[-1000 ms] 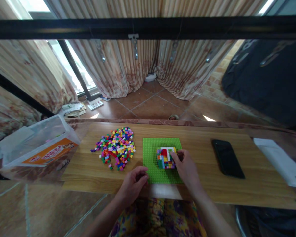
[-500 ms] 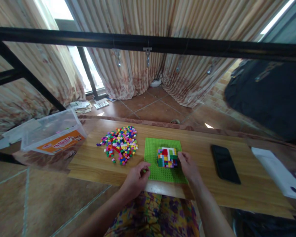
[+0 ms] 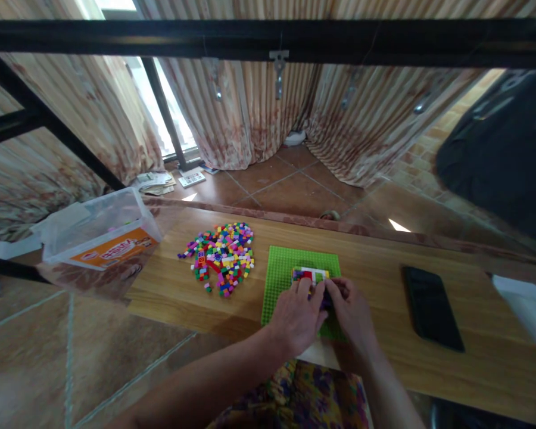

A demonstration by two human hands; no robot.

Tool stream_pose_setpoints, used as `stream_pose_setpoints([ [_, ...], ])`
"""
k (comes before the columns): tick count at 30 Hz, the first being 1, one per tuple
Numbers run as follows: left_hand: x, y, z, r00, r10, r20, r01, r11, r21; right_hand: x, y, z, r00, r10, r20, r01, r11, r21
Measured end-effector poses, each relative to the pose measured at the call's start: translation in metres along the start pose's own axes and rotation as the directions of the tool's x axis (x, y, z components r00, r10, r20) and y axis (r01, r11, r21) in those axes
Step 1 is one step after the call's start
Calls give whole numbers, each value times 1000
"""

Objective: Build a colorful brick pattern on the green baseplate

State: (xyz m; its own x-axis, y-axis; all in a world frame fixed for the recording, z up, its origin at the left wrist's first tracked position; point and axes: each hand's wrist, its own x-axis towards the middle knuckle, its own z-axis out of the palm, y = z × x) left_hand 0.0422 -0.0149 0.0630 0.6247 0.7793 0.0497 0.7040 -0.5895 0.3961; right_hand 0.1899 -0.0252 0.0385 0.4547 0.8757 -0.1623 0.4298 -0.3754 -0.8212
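Note:
A green studded baseplate (image 3: 304,255) lies on the wooden table, with a small multicoloured block of toy bricks (image 3: 310,273) built up on it. My left hand (image 3: 298,313) lies over the front of this block, its fingers bent and closed together at the top; whatever is between the fingertips is hidden. At the block's right side is my right hand (image 3: 351,307), with thumb and fingers closed against the bricks. The fingertips of both hands nearly meet there. Most of the block's front is covered by the hands.
Left of the baseplate spreads a pile of loose toy bricks (image 3: 226,253). Beyond it stands a clear plastic tub (image 3: 102,229) with an orange label. A black phone (image 3: 433,307) and a white object (image 3: 524,310) lie to the right. A black metal bar (image 3: 268,40) crosses above.
My left hand has moved right, from the baseplate's left edge onto the brick block. My right hand stays at the block's right side, fingers now closer in. The view has shifted slightly.

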Motion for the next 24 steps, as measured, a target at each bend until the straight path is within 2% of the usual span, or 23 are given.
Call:
stream_pose_setpoints([
  [10, 0, 1, 16, 1000, 19, 2, -19, 989, 149, -3, 0, 2, 999, -3, 32, 4, 1000, -26],
  [15, 0, 1, 16, 1000, 18, -5, -17, 988, 153, 3, 5, 0, 998, -15, 57, 16, 1000, -19],
  [24, -5, -2, 19, 994, 71, -83, -55, 982, 183, 5, 8, -2, 999, -50, 18, 51, 997, -53],
])
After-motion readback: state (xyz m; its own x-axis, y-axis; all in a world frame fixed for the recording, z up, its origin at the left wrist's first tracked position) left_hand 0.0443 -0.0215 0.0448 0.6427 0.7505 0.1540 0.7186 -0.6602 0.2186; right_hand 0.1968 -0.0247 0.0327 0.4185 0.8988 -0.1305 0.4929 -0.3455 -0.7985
